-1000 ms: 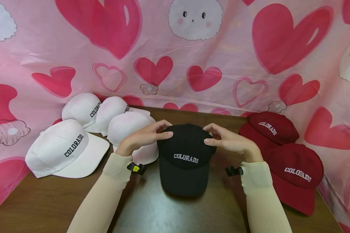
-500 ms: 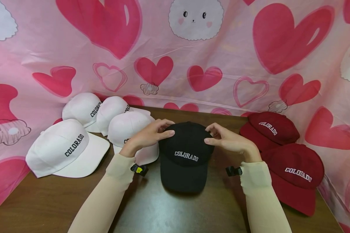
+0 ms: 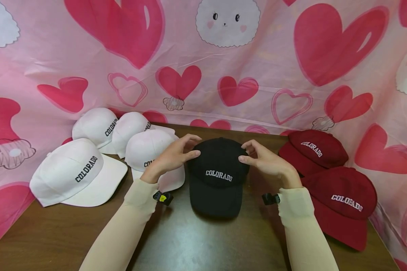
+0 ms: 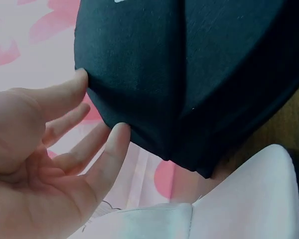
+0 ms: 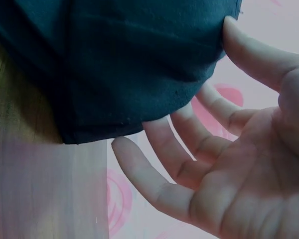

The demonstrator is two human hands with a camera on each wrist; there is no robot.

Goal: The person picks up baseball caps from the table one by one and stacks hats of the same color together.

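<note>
A black baseball cap (image 3: 219, 162) lettered COLORADO sits on the wooden table, brim toward me. My left hand (image 3: 173, 153) is at the left side of its crown, thumb over the front edge. In the left wrist view, that hand's fingers (image 4: 107, 154) are loosely extended, tips at the cap's edge. Across the crown, my right hand (image 3: 266, 160) touches the other side with its thumb tip. Spread, gently bent fingers (image 5: 162, 149) show in the right wrist view, some tips partly hidden behind the fabric.
Several white COLORADO caps, one of them the front white cap (image 3: 78, 171), stand at the left. At the right are two dark red caps, a rear red cap (image 3: 317, 148) and a front red cap (image 3: 346, 192). A pink heart-patterned cloth (image 3: 203, 56) hangs behind the table (image 3: 196, 248).
The black cap has shifted a little away from me and slightly to the right, its brim included. Both hands have stayed at its sides, moving slightly away from me.
</note>
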